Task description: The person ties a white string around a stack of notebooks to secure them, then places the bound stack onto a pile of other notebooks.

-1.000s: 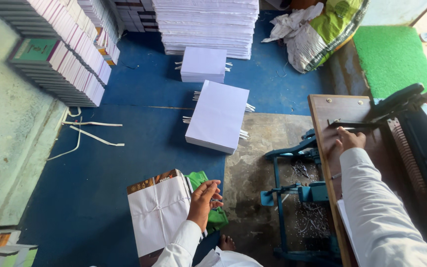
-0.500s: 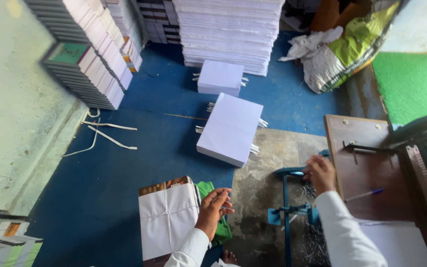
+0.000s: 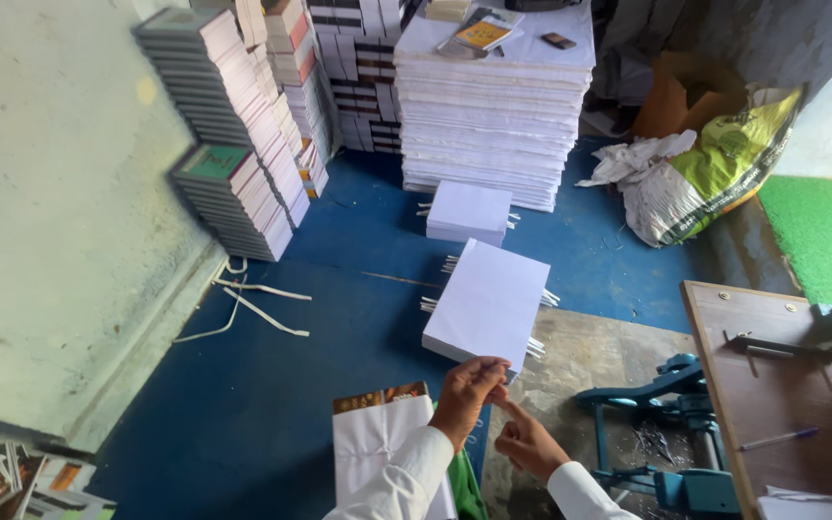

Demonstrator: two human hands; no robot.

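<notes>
My left hand [image 3: 469, 395] is raised in front of me with thumb and fingers pinched together; nothing shows between them. My right hand [image 3: 524, 440] is just below and to the right of it, its forefinger stretched out and touching the left hand, the other fingers loosely curled. Both wear white sleeves. Beyond the hands a stack of white sheets [image 3: 488, 303] lies on the floor, with a smaller white stack [image 3: 469, 212] behind it. Under my left arm lies a white paper bundle [image 3: 377, 443] with a brown printed edge.
Tall piles of books [image 3: 233, 183] line the left wall, and a high stack of white paper [image 3: 498, 106] stands at the back. A blue metal machine [image 3: 671, 424] and a wooden table [image 3: 772, 376] with a pen [image 3: 777, 440] are at the right. A sack [image 3: 695, 178] lies beside a green mat [image 3: 820, 231].
My right hand left the wooden table and came in beside the left. My left hand lifted off the white bundle. The view tilted up toward the back stacks.
</notes>
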